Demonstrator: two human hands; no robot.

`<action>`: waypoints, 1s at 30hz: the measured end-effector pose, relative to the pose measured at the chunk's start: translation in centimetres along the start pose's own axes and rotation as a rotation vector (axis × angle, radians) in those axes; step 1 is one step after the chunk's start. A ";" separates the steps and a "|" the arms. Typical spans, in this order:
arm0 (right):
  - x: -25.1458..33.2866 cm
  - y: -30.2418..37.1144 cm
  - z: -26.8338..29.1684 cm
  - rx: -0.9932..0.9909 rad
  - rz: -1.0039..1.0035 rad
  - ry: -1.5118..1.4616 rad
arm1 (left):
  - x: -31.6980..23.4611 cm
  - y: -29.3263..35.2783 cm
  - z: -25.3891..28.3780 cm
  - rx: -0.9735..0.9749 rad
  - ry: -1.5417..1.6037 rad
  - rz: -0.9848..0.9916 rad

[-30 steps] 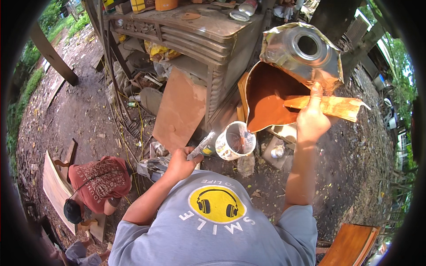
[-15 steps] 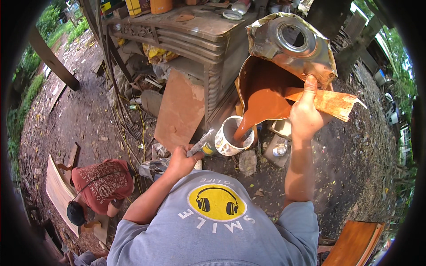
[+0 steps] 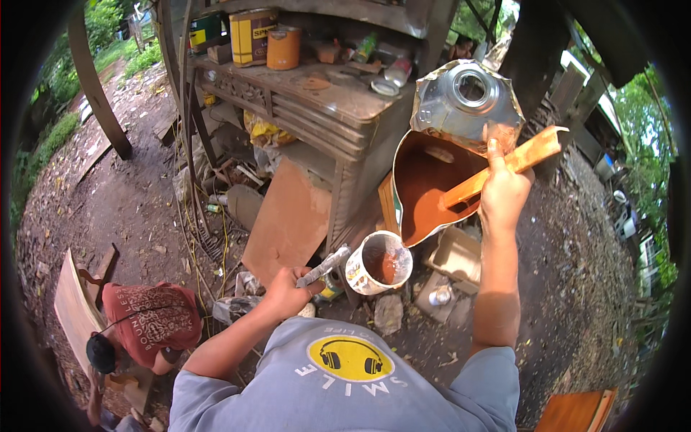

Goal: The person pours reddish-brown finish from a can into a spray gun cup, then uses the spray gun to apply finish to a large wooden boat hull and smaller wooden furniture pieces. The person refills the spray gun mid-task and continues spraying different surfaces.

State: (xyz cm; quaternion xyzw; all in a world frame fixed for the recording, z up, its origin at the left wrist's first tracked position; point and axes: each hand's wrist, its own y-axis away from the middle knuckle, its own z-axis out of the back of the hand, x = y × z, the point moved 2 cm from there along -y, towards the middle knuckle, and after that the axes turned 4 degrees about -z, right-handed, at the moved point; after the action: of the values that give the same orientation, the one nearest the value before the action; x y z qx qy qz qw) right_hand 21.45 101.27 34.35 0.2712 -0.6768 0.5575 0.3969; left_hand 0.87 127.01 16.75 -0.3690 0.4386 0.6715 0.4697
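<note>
Gripping the big cut-open tin [image 3: 425, 169] by its edge, your right hand [image 3: 505, 194] also clamps a wooden slat [image 3: 515, 162], probably so that one grasp steadies both; the slat's far end reaches left of that hand into the reddish-brown paint [image 3: 421, 212]; the tin tips toward you, its pointed lip just beside the rim of the white tub [image 3: 360, 277], which likely gives a narrow way out; your left hand [image 3: 286, 294] is closed round a grey strip [image 3: 322, 268] whose tip comes near the tub, right of that hand; whether it supports the tub, you cannot tell; beyond your left hand, the leaning board [image 3: 288, 216] and the table [image 3: 360, 108] edge limit forward reach; the cardboard tray [image 3: 461, 252] sits nearer you than your right hand; outward from that hand, the ground [image 3: 568, 259] seems the roomier side.
</note>
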 end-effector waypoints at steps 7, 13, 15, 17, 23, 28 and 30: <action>-0.5 -7.2 -6.1 0.125 -0.235 -0.150 | -3.9 -1.0 4.3 -0.059 0.087 -0.080; 2.0 -13.1 -14.0 0.400 -0.405 -0.290 | -6.3 -1.8 9.0 -0.110 0.313 -0.178; 1.1 -15.9 -17.7 0.417 -0.371 -0.358 | -6.5 -2.0 10.3 -0.186 0.335 -0.187; -0.1 -18.8 -21.9 0.444 -0.317 -0.272 | -5.5 -2.5 12.0 -0.223 0.303 -0.190; -2.0 -23.1 -33.5 0.442 -0.325 -0.316 | -1.6 -2.6 15.0 -0.430 0.279 -0.133; -5.7 -28.7 -39.8 0.297 -0.310 -0.093 | 1.9 -2.3 16.1 -0.530 0.259 -0.014; -7.4 -27.4 -42.4 0.157 -0.451 -0.294 | 3.9 -2.2 16.2 -0.607 0.318 0.036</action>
State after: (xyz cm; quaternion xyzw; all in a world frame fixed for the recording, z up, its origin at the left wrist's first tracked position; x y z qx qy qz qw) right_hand 57.63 135.54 45.59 0.5230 -0.6045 0.4604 0.3862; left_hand 0.47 143.72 18.27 -0.5841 0.2927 0.7138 0.2523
